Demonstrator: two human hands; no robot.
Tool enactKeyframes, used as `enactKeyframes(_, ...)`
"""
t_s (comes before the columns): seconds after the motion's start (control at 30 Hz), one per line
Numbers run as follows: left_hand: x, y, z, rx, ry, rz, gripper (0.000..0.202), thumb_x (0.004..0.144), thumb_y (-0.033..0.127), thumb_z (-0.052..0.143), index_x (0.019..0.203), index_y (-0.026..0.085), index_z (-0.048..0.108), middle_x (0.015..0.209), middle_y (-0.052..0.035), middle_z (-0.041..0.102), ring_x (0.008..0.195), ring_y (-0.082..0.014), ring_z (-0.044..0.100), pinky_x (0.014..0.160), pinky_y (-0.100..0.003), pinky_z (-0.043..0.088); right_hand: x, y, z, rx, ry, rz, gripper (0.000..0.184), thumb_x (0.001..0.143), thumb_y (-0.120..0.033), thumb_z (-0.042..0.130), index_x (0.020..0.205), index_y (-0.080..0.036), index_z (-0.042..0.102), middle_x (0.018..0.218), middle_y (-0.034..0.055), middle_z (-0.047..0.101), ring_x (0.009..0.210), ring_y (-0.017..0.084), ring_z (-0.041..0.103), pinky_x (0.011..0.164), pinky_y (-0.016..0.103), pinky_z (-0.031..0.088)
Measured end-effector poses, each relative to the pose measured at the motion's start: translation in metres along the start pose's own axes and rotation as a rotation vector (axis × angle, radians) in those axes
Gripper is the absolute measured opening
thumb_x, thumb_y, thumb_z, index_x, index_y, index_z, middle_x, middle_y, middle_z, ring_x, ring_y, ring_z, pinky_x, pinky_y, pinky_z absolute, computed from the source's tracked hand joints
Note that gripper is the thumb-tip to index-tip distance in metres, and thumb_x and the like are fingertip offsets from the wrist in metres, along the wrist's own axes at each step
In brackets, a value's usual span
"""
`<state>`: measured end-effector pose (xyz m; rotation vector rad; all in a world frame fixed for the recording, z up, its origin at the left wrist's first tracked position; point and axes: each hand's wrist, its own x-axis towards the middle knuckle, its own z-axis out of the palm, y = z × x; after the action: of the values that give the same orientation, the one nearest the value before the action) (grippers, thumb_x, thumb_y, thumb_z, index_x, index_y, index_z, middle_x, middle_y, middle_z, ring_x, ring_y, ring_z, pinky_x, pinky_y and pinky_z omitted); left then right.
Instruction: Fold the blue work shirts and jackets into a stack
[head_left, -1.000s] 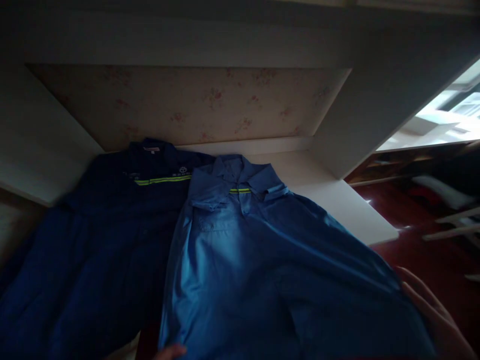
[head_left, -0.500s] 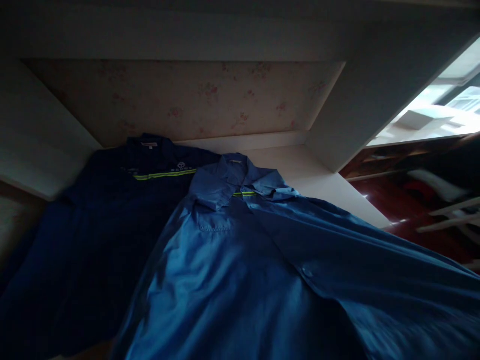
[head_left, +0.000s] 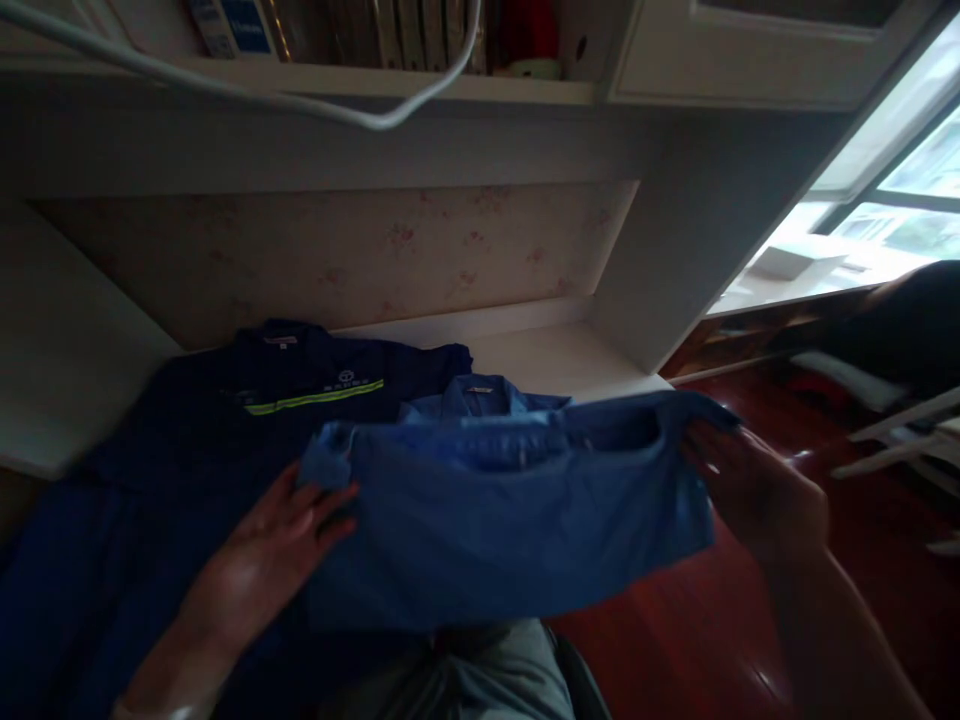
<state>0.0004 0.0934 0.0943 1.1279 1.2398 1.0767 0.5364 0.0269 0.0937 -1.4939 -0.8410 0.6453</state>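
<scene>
A lighter blue work shirt [head_left: 495, 560] is stretched between my hands, its lower part lifted and doubled over into a wide band. Its collar [head_left: 480, 395] shows behind the band, on the white desk. My left hand [head_left: 277, 540] grips the band's left corner, with some fingers spread over the cloth. At the opposite end, my right hand [head_left: 750, 480] is closed on the right corner, fingers partly hidden by fabric. Left of it lies a dark navy work jacket [head_left: 187, 440] with a yellow-green stripe, spread out flat.
Bare white desk surface [head_left: 555, 355] shows behind the shirt. Above hang a shelf [head_left: 450, 85] with several items and a looping white cable [head_left: 367, 120]. Red floor [head_left: 660, 650] lies at the lower right, with white chair parts [head_left: 892, 445] and a dark shape beyond.
Both hands have come into view. The shirt's lower part, spread out before, is now raised and doubled over toward the collar. The view has tilted up, showing the shelf and cable.
</scene>
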Motion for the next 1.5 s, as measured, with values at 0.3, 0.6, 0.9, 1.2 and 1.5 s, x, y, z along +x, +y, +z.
enactKeyframes(0.3, 0.115, -0.046, 0.078, 1.067, -0.056, 0.413, 0.061, 0.093, 0.054, 0.047, 0.145, 0.02, 0.046, 0.156, -0.0159, 0.042, 0.143, -0.0341, 0.039, 0.118, -0.062, 0.023, 0.055, 0.073, 0.178, -1.018, -0.463, -0.276, 0.051, 0.099, -0.051, 0.037, 0.147, -0.035, 0.047, 0.159, 0.0034, 0.038, 0.148, 0.035, 0.027, 0.114, 0.075, 0.008)
enactKeyframes(0.6, 0.159, -0.088, 0.119, 1.483, -0.203, 0.46, 0.056, 0.098, 0.051, 0.036, 0.146, 0.026, 0.049, 0.159, -0.0101, 0.038, 0.147, -0.0334, 0.031, 0.119, -0.066, 0.015, 0.092, 0.13, 0.175, -1.323, -0.463, -0.175, 0.056, 0.102, -0.054, 0.019, 0.155, -0.039, 0.03, 0.165, -0.0016, 0.022, 0.151, 0.034, 0.015, 0.102, 0.086, -0.004)
enactKeyframes(0.9, 0.264, -0.097, 0.209, 1.42, -0.222, 0.566, 0.058, 0.099, 0.051, 0.033, 0.142, 0.018, 0.053, 0.154, -0.0146, 0.046, 0.144, -0.0331, 0.038, 0.119, -0.059, 0.023, 0.243, 0.15, 0.145, -1.365, -0.498, -0.129, 0.06, 0.1, -0.059, 0.012, 0.156, -0.039, 0.025, 0.166, -0.0033, 0.018, 0.152, 0.033, 0.014, 0.104, 0.085, 0.007)
enactKeyframes(1.2, 0.336, -0.097, 0.26, 1.356, -0.213, 0.561, 0.061, 0.1, 0.051, 0.032, 0.146, 0.013, 0.045, 0.156, -0.0164, 0.041, 0.144, -0.032, 0.037, 0.119, -0.057, 0.027, 0.338, 0.173, 0.136, -1.355, -0.478, -0.151, 0.061, 0.099, -0.06, 0.014, 0.156, -0.04, 0.025, 0.166, -0.0025, 0.018, 0.151, 0.035, 0.017, 0.106, 0.083, 0.008)
enactKeyframes(1.5, 0.138, -0.061, 0.144, 1.348, -0.121, 0.665, 0.05, 0.096, 0.037, 0.052, 0.143, 0.022, 0.045, 0.142, -0.01, 0.057, 0.127, -0.025, 0.055, 0.11, -0.045, 0.043, 0.323, 0.177, 0.132, -1.31, -0.238, -0.403, 0.046, 0.103, -0.04, 0.034, 0.134, -0.02, 0.061, 0.14, 0.0192, 0.058, 0.127, 0.039, 0.051, 0.107, 0.07, 0.018)
